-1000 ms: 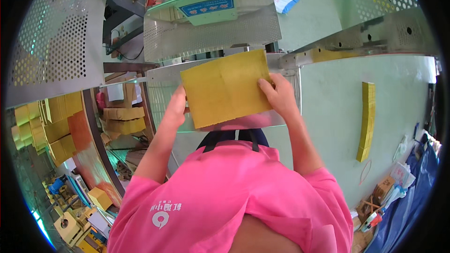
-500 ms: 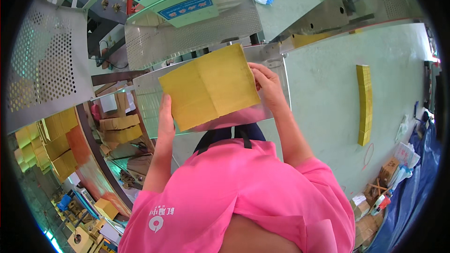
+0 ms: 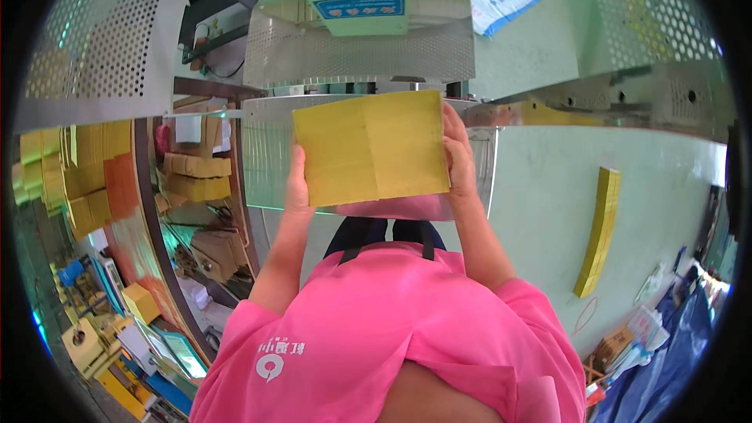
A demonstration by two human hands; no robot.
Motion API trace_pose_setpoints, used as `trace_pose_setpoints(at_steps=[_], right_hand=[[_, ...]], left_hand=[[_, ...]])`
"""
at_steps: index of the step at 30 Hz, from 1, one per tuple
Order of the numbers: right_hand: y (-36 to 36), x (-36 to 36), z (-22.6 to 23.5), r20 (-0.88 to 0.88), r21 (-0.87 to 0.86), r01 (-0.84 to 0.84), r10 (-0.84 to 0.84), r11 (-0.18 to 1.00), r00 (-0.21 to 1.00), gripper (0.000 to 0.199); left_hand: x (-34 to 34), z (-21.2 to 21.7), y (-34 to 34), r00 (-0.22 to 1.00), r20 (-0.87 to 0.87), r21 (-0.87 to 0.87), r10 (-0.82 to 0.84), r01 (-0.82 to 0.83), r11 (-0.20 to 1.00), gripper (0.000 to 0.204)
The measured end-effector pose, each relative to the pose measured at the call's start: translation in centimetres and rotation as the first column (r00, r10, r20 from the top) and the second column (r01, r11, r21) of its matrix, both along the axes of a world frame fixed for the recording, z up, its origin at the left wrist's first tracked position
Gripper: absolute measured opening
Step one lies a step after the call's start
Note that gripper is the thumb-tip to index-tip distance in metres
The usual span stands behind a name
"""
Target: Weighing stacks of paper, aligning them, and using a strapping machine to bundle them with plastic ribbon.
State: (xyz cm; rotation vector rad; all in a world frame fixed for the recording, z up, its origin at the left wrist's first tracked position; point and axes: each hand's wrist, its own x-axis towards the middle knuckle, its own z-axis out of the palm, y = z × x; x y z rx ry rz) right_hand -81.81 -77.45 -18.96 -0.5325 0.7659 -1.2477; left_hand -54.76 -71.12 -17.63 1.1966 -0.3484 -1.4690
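In front of me I hold a flat yellow cardboard piece [image 3: 407,149] with a crease down its middle. How many layers it has I cannot tell. My left hand [image 3: 298,182] grips its left edge, thumb along the side and the other fingers hidden behind. My right hand [image 3: 460,158] is closed on the right edge, its fingers partly behind the board. Below the cardboard lies a shiny metal table [image 3: 270,153], and the board covers most of its middle.
A perforated metal guard [image 3: 352,55] stands beyond the table. Another perforated panel [image 3: 102,47] is at left, above stacked yellow cardboard [image 3: 86,172]. A metal beam [image 3: 564,106] extends right. A long yellow stack [image 3: 599,235] lies on the floor near a blue tarp [image 3: 666,352].
The cardboard has turned from a slant to nearly level. My right hand wraps its right edge more fully, and my left hand stays on the left edge. The whole view has swung round.
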Motion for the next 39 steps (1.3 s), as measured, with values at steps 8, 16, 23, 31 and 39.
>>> trace_pose_setpoints(at_steps=[8,16,23,31,39], right_hand=[[1.7,3.2,2.4,-0.271,-0.112,0.023,-0.052,0.993,0.961,0.064],[-6.1,1.6,3.3,-0.306,-0.143,0.063,-0.105,0.988,0.946,0.061],[-7.6,1.4,2.9,-0.242,-0.075,-0.038,0.019,0.996,0.97,0.061],[-7.1,1.7,3.5,-0.302,-0.024,-0.028,0.02,0.999,0.953,0.055],[-7.0,2.4,3.1,-0.19,-0.013,-0.017,0.015,1.0,0.982,0.059]], left_hand=[[-0.7,-0.2,-2.9,0.991,-0.111,-0.024,-0.074,0.072,0.997,0.057],[-0.9,0.3,-12.8,0.969,-0.094,-0.192,-0.23,0.209,0.959,0.057],[-0.2,1.5,-13.3,0.969,-0.045,-0.218,-0.242,0.227,0.949,0.066],[-0.4,1.8,-11.7,0.983,0.054,-0.212,-0.174,0.181,0.96,0.064],[-0.4,1.4,-11.9,0.985,0.049,-0.18,-0.165,0.171,0.969,0.055]])
